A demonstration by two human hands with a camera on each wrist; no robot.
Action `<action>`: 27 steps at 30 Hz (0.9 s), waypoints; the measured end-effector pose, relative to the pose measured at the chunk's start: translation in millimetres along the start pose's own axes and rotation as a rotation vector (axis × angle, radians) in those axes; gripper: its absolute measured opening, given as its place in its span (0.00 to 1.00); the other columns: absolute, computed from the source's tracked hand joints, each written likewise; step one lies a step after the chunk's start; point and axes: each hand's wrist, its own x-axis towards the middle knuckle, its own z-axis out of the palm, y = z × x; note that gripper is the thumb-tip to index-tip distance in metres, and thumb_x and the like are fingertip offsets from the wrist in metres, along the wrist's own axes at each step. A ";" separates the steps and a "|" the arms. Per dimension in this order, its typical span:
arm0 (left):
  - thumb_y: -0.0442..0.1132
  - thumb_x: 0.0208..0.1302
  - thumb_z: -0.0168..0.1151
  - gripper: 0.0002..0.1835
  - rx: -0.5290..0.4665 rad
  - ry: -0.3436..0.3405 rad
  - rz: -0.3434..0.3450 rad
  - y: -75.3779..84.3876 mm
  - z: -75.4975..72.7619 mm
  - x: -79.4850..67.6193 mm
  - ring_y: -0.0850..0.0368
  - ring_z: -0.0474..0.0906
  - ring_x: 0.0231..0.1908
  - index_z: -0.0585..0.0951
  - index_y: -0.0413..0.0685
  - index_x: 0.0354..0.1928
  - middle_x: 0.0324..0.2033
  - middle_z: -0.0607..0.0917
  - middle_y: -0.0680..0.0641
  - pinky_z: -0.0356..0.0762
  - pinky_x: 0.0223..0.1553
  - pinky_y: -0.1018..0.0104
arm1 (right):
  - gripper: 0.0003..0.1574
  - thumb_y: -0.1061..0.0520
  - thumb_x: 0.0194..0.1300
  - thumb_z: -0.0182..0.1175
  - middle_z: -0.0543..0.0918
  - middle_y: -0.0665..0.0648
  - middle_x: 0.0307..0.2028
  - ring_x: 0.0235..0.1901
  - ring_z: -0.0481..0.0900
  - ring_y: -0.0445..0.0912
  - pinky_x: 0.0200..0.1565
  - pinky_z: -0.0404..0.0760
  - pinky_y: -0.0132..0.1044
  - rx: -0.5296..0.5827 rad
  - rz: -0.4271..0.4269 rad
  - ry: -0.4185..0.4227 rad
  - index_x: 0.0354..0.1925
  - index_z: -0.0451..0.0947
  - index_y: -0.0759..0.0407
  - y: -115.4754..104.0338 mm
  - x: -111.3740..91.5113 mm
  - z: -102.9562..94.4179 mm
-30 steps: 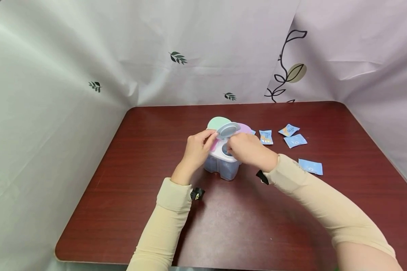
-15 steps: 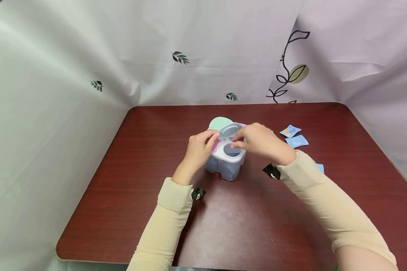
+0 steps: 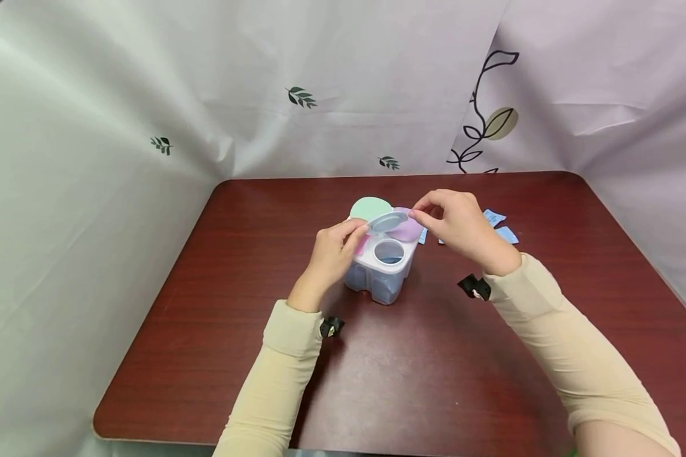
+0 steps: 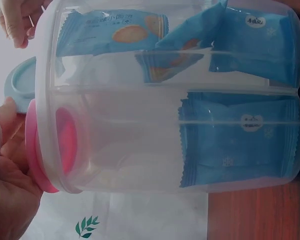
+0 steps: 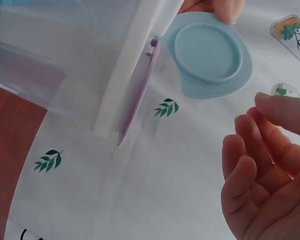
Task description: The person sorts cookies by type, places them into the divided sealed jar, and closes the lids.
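A clear plastic storage box [image 3: 384, 287] with a white top stands mid-table, its near round opening [image 3: 389, 252] uncovered. My left hand [image 3: 333, 251] pinches the edge of the raised pale blue lid [image 3: 387, 222] between thumb and fingers. To the right of that lid hovers my right hand [image 3: 460, 228]; in the right wrist view its fingers are loosely bent, apart from the lid, with nothing between them. Through the box wall, the left wrist view shows several blue snack packets [image 4: 240, 140] in separate compartments. A pink lid [image 4: 34, 145] lies close to my left fingers.
Green [image 3: 370, 207] and purple [image 3: 406, 231] lids cover the box's far openings. Blue packets [image 3: 506, 235] lie on the red-brown table [image 3: 251, 266] to the right, partly hidden by my right hand and arm. A white patterned cloth [image 3: 343, 127] hangs behind.
My right hand has come out of the near opening and moved up and right. My left hand stays at the blue lid, which now leans lower over the opening.
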 end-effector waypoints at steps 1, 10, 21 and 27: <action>0.39 0.59 0.55 0.09 -0.008 -0.005 0.002 0.0 -0.3 -0.2 0.60 0.77 0.35 0.82 0.44 0.34 0.32 0.83 0.49 0.70 0.41 0.71 | 0.06 0.56 0.55 0.60 0.77 0.51 0.25 0.16 0.69 0.42 0.20 0.69 0.34 -0.002 0.000 0.005 0.30 0.79 0.58 0.4 -0.4 -0.3; 0.40 0.61 0.52 0.10 -0.036 -0.003 0.023 0.9 -0.4 -0.4 0.63 0.77 0.35 0.82 0.45 0.33 0.31 0.83 0.51 0.69 0.40 0.73 | 0.04 0.59 0.54 0.61 0.77 0.51 0.25 0.23 0.71 0.44 0.25 0.70 0.36 -0.006 -0.016 -0.020 0.30 0.79 0.60 3.9 -5.0 2.9; 0.40 0.61 0.53 0.10 -0.019 0.003 0.012 1.8 0.5 -0.3 0.61 0.77 0.36 0.82 0.44 0.33 0.32 0.83 0.50 0.70 0.41 0.72 | 0.03 0.62 0.49 0.64 0.77 0.50 0.25 0.26 0.73 0.44 0.28 0.70 0.35 0.014 -0.125 -0.037 0.27 0.79 0.60 2.4 -17.3 20.9; 0.40 0.61 0.54 0.10 -0.017 -0.002 0.000 3.1 0.0 -0.2 0.61 0.77 0.35 0.82 0.45 0.34 0.32 0.83 0.50 0.71 0.39 0.71 | 0.04 0.63 0.48 0.64 0.78 0.52 0.27 0.30 0.74 0.45 0.31 0.72 0.36 0.005 -0.219 -0.005 0.27 0.80 0.60 3.4 -23.5 30.3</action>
